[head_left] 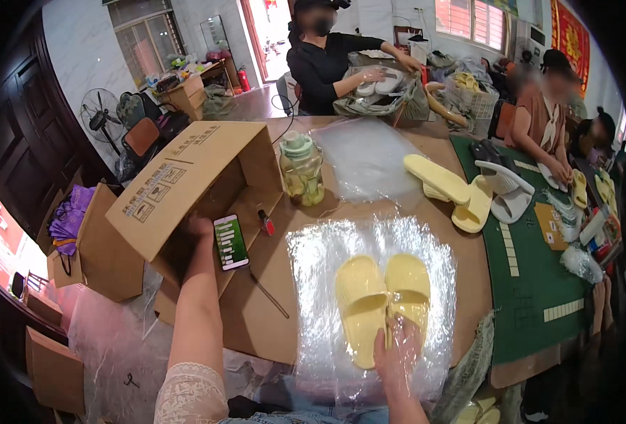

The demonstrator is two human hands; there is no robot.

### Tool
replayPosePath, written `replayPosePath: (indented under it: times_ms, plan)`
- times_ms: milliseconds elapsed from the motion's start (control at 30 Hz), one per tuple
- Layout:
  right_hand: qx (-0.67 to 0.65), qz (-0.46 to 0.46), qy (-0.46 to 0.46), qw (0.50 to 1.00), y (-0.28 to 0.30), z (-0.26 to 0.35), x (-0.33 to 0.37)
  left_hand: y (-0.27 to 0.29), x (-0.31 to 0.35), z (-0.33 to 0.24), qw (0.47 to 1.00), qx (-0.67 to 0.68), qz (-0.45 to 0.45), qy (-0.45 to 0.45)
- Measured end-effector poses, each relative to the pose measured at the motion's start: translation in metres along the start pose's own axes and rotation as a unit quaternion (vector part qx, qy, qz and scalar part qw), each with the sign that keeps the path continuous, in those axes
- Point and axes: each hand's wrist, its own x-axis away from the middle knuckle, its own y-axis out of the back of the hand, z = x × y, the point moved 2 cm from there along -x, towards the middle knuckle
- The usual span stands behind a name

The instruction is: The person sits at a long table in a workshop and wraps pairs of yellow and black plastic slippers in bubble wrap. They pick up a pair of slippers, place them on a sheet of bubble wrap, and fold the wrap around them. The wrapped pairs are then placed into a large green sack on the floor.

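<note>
Since the yellow slippers (pixel 361 336) lie side by side atop the clear plastic bags (pixel 313 297), our R hand (pixel 400 351) w/ its grip pinching at a heel, we judge pairing done & wrapping prob. unfinished, while our L hand (pixel 200 226) is in the carton (pixel 185 166), grip too hidden to tell.

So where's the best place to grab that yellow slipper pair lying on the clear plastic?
Pinch the yellow slippers by their inner heel edges, from the near side, I'd say: they lie side by side, heels nearest, so the right hand could probably take both.
</note>
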Motion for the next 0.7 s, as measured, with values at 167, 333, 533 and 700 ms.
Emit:
replayPosePath:
  times_ms: [167,333,533,700]
  plan:
    - [0.043,0.005,-0.026,0.999,-0.015,-0.014,0.014,-0.015,-0.013,-0.012,0.992,0.001,0.121,0.021]
    - [0.063,0.026,-0.081,0.994,-0.014,-0.007,0.015,-0.021,-0.027,0.010,0.996,-0.013,0.093,0.015]
    - [0.071,0.040,-0.074,0.994,-0.017,-0.010,0.015,-0.065,-0.046,0.054,0.991,-0.032,-0.099,-0.084]
    - [0.088,0.027,-0.069,0.993,-0.023,-0.014,0.020,-0.082,-0.050,0.059,0.978,-0.075,-0.171,-0.091]
